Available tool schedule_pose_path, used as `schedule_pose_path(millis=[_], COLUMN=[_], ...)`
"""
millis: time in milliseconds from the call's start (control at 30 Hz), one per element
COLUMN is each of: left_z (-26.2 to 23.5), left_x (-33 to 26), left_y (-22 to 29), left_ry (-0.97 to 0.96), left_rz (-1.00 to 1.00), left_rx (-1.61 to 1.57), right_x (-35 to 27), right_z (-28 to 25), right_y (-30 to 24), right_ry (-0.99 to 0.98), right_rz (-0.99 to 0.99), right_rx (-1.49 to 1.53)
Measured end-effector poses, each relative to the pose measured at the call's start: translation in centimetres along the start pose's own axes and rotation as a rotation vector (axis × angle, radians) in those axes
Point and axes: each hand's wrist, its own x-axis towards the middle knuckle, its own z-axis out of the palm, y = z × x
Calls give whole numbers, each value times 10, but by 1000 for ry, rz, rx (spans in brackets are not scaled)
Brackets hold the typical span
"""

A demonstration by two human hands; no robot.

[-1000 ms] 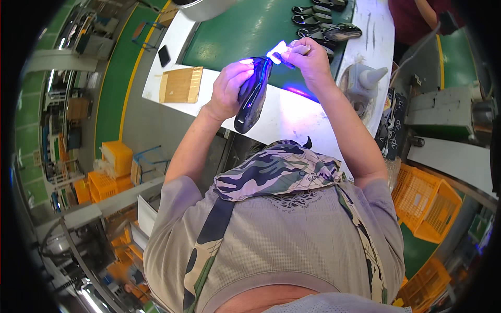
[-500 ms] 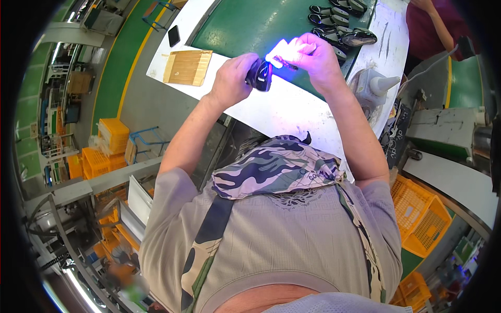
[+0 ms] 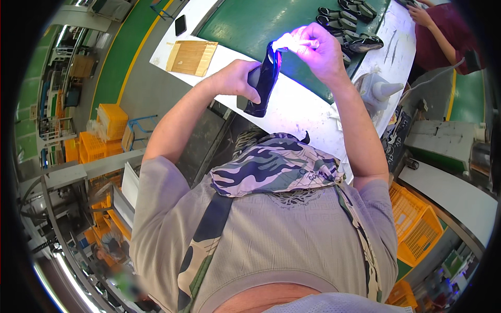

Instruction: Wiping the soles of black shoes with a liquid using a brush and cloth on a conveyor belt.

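My left hand [image 3: 234, 79] is closed round a glossy black shoe [image 3: 268, 81], the thumb lying along its side. The shoe stands tilted, its lower end toward me and its upper end away. Between the fingers of my right hand [image 3: 324, 56] is a bunched white cloth [image 3: 290, 41], pressed at the shoe's upper end. A strong blue-violet light glares on the cloth and fingertips, so fine detail there is washed out.
Several black shoes [image 3: 362, 43] lie on the green belt [image 3: 245, 31]. A white bottle with a spout [image 3: 377, 89] stands right, a cardboard piece [image 3: 192, 57] and a phone [image 3: 180, 25] left. Another person [image 3: 443, 31] works at far right. Orange crates [image 3: 415, 224] flank me.
The shoe has turned from end-on to show its long side, its lower end now nearer me. My right hand with the cloth has moved slightly away from me.
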Motion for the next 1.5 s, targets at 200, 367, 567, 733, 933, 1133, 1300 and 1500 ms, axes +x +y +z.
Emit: schedule_pose_path(millis=[200,367,567,733,933,1133,1300,1500], left_z=[5,13,23,34,58,85,94,91], left_x=[-4,-11,-14,-23,-37,-46,-58,-105], left_y=[-11,-19,-25,-38,-56,-54,-57,-62], left_ry=[-25,41,124,313,476,673,950,1255], left_rz=[-84,-125,-116,-159,-66,52,102,136], left_rx=[-280,-477,-679,-924,-1229,-1302,-980,-522], right_x=[-12,-28,-50,-59,-76,-84,-84,-78], right_z=[12,19,27,12,8,23,45,115], right_y=[20,28,36,37,48,49,37,31], right_ry=[-69,-125,-256,-384,-191,-61,10,7], right_rz=[-22,88,122,278,370,434,548,684], right_rx=[217,162,374,387,604,615,578,442])
